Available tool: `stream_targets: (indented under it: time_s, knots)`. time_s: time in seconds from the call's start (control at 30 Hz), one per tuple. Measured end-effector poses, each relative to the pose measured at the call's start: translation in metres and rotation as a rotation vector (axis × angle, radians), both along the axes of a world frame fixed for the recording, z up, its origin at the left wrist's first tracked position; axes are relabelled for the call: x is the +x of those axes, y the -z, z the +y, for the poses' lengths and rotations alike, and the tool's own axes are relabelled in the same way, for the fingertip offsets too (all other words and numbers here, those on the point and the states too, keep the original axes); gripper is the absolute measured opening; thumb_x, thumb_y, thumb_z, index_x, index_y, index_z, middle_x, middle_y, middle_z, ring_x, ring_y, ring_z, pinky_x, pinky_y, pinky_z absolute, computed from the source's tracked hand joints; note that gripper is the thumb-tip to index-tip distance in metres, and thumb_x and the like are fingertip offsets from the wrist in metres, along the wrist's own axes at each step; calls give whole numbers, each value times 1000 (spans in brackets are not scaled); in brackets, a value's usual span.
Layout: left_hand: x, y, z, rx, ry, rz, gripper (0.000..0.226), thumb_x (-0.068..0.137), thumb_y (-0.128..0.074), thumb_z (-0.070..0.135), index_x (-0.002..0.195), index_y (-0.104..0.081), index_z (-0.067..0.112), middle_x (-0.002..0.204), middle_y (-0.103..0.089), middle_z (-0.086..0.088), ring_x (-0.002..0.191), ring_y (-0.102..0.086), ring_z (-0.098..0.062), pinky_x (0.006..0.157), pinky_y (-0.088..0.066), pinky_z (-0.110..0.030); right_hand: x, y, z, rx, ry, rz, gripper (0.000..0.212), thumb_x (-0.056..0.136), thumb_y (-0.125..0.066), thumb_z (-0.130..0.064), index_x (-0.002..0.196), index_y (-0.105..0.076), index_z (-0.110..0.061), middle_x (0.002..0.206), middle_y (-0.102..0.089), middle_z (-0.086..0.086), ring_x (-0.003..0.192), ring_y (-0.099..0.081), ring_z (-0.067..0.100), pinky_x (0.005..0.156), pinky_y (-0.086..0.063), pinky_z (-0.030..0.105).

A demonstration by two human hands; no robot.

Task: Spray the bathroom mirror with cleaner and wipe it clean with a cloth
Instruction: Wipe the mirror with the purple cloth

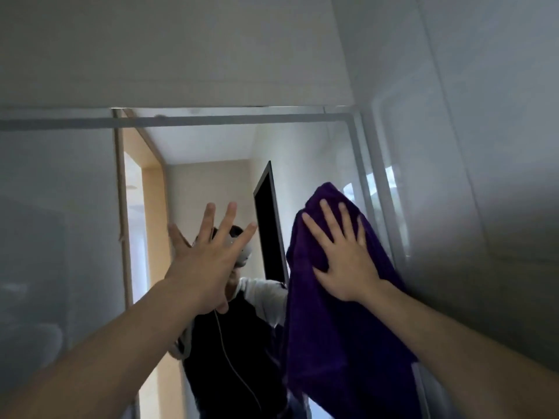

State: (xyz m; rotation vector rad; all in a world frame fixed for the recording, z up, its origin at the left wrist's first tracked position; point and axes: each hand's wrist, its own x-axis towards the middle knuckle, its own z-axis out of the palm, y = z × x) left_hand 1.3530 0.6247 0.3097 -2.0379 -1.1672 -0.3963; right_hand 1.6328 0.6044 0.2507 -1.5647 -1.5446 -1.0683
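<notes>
Both arms up high, near my face. Purple cloth flat on mirror, right side, near frame. Right hand spread wide, presses cloth so it rubs glass. Left hand spread wide too, holds nothing, maybe steadying me. No spray bottle seen.

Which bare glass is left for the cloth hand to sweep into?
Free: mirror strip under its top frame, above both hands, and the glass between left hand and purple cloth. Crowded: right edge, where the right hand presses the cloth flat near the frame.
</notes>
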Motion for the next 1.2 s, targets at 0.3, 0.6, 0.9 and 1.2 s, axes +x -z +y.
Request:
stream_targets:
  time_s: [0.3, 0.6, 0.9, 1.2]
  knots:
    - [1, 2, -3, -41, 8, -17, 156, 64, -94, 48, 150, 37, 42, 151, 56, -1, 144, 45, -36, 111, -4, -84, -49, 29, 17, 46, -98, -247, 83, 94, -41, -66, 163, -2, -39, 173, 10, 1, 157, 12, 36, 120, -6, 67]
    - [0, 5, 1, 12, -2, -12, 159, 60, -94, 53, 150, 37, 43, 151, 56, -2, 146, 42, -38, 110, -11, -82, 42, 2, 3, 83, 35, 18, 93, 88, -44, -68, 162, 6, -42, 172, 13, -5, 158, 13, 28, 123, -7, 66]
    - [7, 8, -2, -61, 28, -83, 144, 74, -82, 41, 147, 42, 43, 140, 66, 2, 134, 55, -32, 113, -6, -83, -28, -2, 12, 100, -59, -11, 85, 92, -38, -64, 162, 6, -41, 172, 14, 0, 157, 11, 35, 121, -3, 64]
    - [70, 43, -10, -33, 87, 58, 150, 64, -82, 72, 143, 44, 47, 147, 61, -3, 139, 50, -41, 106, 10, -84, 48, 38, -2, 21, -76, -158, 98, 80, -55, -59, 163, -5, -41, 173, 5, -7, 159, 9, 27, 122, -14, 63]
